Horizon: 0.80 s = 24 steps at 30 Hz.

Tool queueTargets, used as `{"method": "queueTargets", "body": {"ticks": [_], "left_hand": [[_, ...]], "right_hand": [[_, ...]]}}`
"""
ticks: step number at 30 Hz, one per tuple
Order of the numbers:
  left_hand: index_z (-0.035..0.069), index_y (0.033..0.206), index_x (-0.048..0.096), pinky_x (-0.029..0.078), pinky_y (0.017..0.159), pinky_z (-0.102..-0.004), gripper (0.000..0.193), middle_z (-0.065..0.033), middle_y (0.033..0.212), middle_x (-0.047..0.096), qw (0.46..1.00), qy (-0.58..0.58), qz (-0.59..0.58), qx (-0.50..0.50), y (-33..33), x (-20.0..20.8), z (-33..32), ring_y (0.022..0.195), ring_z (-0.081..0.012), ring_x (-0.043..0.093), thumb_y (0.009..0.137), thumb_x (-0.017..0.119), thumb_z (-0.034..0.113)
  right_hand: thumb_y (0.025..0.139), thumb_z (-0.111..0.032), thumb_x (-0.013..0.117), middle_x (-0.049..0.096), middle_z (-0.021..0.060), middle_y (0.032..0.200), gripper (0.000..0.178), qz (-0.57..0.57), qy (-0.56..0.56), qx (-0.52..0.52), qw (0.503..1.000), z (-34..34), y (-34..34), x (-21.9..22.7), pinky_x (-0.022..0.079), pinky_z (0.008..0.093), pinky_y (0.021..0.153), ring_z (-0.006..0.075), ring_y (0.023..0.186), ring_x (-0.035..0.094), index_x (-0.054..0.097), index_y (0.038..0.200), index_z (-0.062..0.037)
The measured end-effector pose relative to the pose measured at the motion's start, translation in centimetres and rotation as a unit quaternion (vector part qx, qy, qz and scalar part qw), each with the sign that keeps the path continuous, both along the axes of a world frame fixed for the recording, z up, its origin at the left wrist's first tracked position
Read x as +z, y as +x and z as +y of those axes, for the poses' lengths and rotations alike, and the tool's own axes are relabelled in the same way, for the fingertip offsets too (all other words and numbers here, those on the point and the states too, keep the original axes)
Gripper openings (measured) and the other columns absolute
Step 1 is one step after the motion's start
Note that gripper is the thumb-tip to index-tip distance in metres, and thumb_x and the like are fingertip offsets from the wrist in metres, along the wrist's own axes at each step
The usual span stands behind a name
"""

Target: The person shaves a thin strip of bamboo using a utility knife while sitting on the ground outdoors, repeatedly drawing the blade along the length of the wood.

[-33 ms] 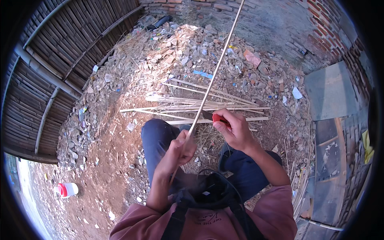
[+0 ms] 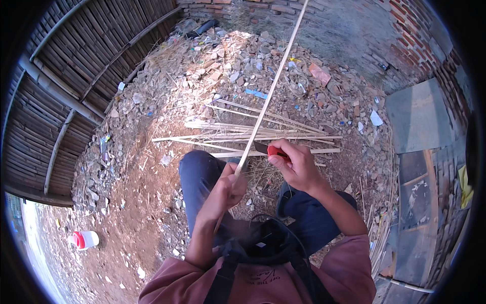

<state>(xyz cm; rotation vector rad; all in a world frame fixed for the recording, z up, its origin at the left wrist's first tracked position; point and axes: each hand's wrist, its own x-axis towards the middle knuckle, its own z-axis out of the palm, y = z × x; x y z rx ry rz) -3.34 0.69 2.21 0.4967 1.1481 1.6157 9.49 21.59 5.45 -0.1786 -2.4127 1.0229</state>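
Observation:
A long, pale bamboo strip (image 2: 271,96) slants from near my lap up past the top edge of the view. My left hand (image 2: 231,188) is closed round its lower part, above my bent left knee. In my right hand (image 2: 297,164) is a knife (image 2: 276,151) with a red handle. Its dark blade points left and meets or nearly meets the strip just above my left hand; contact cannot be made out. Beyond my hands, several split bamboo strips (image 2: 202,125) lie loosely crossed on the ground.
Rubble and litter (image 2: 243,66) heap up toward a brick wall (image 2: 324,25). A bamboo-slat wall (image 2: 55,91) stands at left, with a white tub with a red lid (image 2: 87,240) on the dirt below it. Grey boards (image 2: 420,116) lean at right.
The strip and my left hand have shifted very slightly. My right hand with the knife has moved a touch left, keeping its grip.

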Motion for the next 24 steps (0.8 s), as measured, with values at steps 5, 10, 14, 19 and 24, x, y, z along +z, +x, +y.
{"method": "queueTargets", "body": {"ticks": [5,10,14,19,24], "left_hand": [[0.008,0.116,0.046,0.027,0.054,-0.0203,0.025,0.0065,0.078,0.041,0.998,-0.026,0.056,0.027,0.7,1.0,0.4,0.062,-0.0015,0.035,0.105,0.061,0.025],[0.0,0.111,0.055,0.039,0.059,-0.0217,0.031,0.0015,0.081,0.059,0.976,0.007,0.205,0.078,1.0,-1.1,0.8,0.072,-0.0012,0.047,0.098,0.078,0.016],[-0.003,0.109,0.058,0.042,0.06,-0.0242,0.03,0.0012,0.079,0.062,0.964,-0.002,0.252,0.077,1.3,-1.1,0.9,0.072,-0.0027,0.048,0.1,0.076,0.02],[-0.004,0.116,0.06,0.045,0.059,-0.0294,0.029,-0.0053,0.072,0.063,0.947,0.01,0.306,0.098,1.5,-1.3,0.9,0.064,-0.0096,0.053,0.104,0.069,0.021],[-0.004,0.116,0.061,0.049,0.059,-0.0352,0.028,-0.0137,0.071,0.065,0.896,-0.062,0.421,0.13,2.2,1.5,1.4,0.058,-0.0222,0.062,0.105,0.068,0.02]], "right_hand": [[0.1,-0.034,0.071,0.074,0.0087,0.085,0.027,-0.002,0.058,0.042,0.997,-1.4,-0.7,-1.0,0.056,0.0401,0.062,0.0299,0.072,0.074,0.066,0.104,-0.0069],[0.097,-0.028,0.072,0.073,0.0074,0.086,0.022,0.022,0.091,0.052,0.994,-2.4,-1.0,-2.5,0.055,0.0409,0.059,0.0298,0.07,0.073,0.065,0.105,-0.0087],[0.096,-0.025,0.073,0.073,0.0078,0.088,0.021,0.041,0.113,0.045,0.992,-2.7,-1.1,-2.8,0.055,0.0395,0.056,0.029,0.069,0.073,0.065,0.105,-0.0084],[0.096,-0.026,0.073,0.072,0.0079,0.086,0.021,0.064,0.137,0.041,0.988,-3.0,-1.3,-2.5,0.054,0.0397,0.053,0.0287,0.068,0.073,0.065,0.105,-0.0077],[0.099,-0.031,0.071,0.072,0.0075,0.084,0.025,0.05,0.163,-0.001,0.985,-3.4,-1.2,-1.7,0.053,0.0391,0.05,0.0279,0.064,0.072,0.066,0.106,-0.0076]]}}
